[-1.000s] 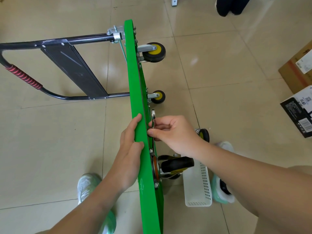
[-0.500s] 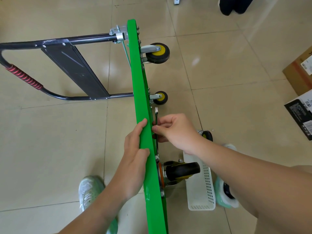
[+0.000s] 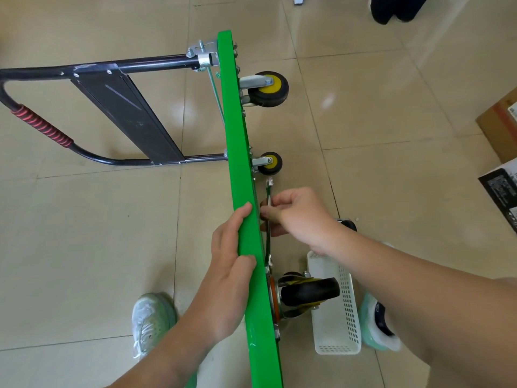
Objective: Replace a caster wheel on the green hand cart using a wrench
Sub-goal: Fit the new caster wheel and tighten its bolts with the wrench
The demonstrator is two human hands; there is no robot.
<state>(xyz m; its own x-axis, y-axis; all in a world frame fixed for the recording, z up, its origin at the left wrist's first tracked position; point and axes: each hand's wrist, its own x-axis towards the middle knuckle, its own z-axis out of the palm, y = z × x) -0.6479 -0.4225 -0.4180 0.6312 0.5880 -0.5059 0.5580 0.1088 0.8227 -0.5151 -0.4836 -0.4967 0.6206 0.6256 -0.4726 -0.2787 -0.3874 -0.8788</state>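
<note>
Green hand cart standing on edge on the floor tiles. Left hand gripping its top rim. Right hand pinching the wrench, which is lying along the underside just beside the near caster wheel.

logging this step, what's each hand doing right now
left hand: holds the top edge of the green hand cart
right hand: grip pinched on the wrench
</note>
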